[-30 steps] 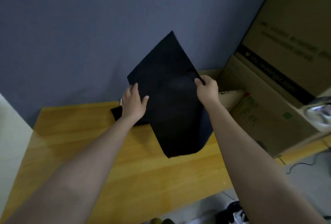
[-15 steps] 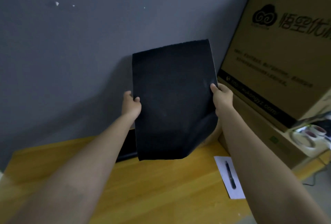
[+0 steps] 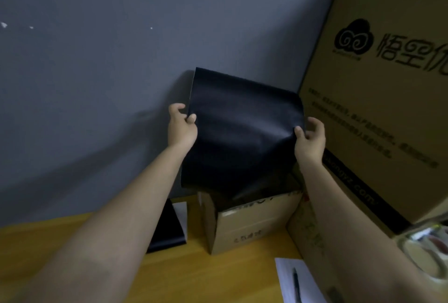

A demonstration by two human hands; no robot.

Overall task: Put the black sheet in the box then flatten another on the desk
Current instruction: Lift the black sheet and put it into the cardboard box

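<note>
I hold a black sheet point(image 3: 242, 133) upright in the air, bowed slightly. My left hand point(image 3: 181, 125) pinches its left edge and my right hand point(image 3: 310, 139) pinches its right edge. The sheet's lower edge dips into the open top of a small cardboard box point(image 3: 252, 225) that stands on the wooden desk point(image 3: 194, 276) against the grey wall. More black sheets point(image 3: 167, 230) lie in a stack on the desk left of the box, partly hidden by my left forearm.
A tall printed carton point(image 3: 388, 84) rises on the right, over a lower carton point(image 3: 308, 230). A white paper with a black pen point(image 3: 297, 283) lies at the desk's front right. Rolls of tape point(image 3: 426, 251) sit at the far right.
Both hands have carried the sheet to the right and down, from in front of the wall to over the small box, and its bottom edge now enters the box opening.
</note>
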